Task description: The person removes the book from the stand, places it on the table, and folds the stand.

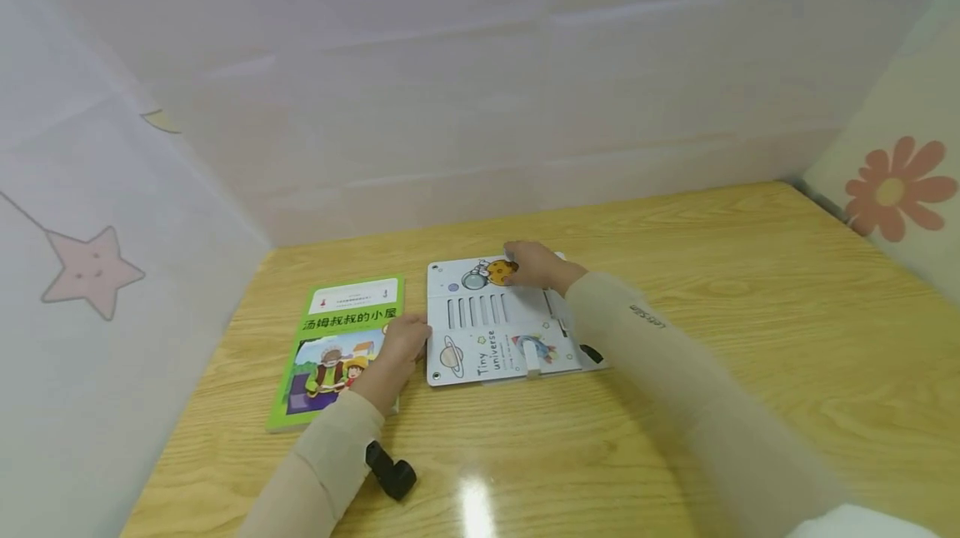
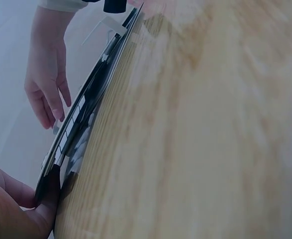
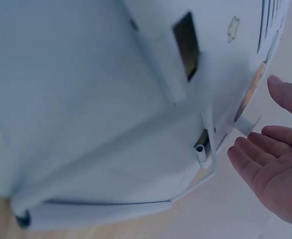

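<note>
A white folding book stand (image 1: 463, 334) lies on the wooden table, printed with an astronaut, planets and "Tiny universe". Slots run across its middle. My left hand (image 1: 405, 338) pinches its left edge; in the left wrist view the thumb (image 2: 45, 206) reaches under the panel, whose layers stand slightly apart. At the far right edge is my right hand (image 1: 536, 267), over the printed orange planet in the head view. In the right wrist view the right hand (image 3: 280, 164) has its fingers loosely spread beside a small white tab (image 3: 245, 125) on the stand's edge.
A green-bordered picture book (image 1: 296, 417) lies flat to the left of the stand, partly behind my left forearm. The wooden table (image 1: 712, 288) meets a pale cloth backdrop (image 1: 480, 105) at the back. A white clip (image 1: 531, 357) sits at the stand's near edge.
</note>
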Available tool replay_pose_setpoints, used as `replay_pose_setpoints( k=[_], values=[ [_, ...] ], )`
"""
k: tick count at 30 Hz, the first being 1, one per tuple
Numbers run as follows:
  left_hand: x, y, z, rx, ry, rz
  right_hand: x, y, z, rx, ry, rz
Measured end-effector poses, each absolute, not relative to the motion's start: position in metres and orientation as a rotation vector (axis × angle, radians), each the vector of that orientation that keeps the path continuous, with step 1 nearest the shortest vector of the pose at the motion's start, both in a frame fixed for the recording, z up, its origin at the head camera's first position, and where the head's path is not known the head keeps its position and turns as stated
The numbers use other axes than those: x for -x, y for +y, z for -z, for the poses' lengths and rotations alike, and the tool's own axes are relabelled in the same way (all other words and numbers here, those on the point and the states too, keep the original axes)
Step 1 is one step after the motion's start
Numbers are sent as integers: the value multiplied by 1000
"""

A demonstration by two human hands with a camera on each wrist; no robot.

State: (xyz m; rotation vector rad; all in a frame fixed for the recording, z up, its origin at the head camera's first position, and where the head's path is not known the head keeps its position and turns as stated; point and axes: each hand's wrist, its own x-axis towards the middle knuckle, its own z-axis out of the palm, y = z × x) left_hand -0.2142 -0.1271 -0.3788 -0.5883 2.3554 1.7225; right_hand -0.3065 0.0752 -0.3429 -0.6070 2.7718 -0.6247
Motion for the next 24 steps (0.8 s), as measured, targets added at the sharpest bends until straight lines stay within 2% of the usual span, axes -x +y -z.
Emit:
replay_pose_setpoints(
  k=[12,24],
  values=[
    [214,-127,377,615,2333,-1741,324,73,353,508,2878,673],
    [213,-126,374,670,2333,-1712,321,70,351,478,2889,679]
  ],
)
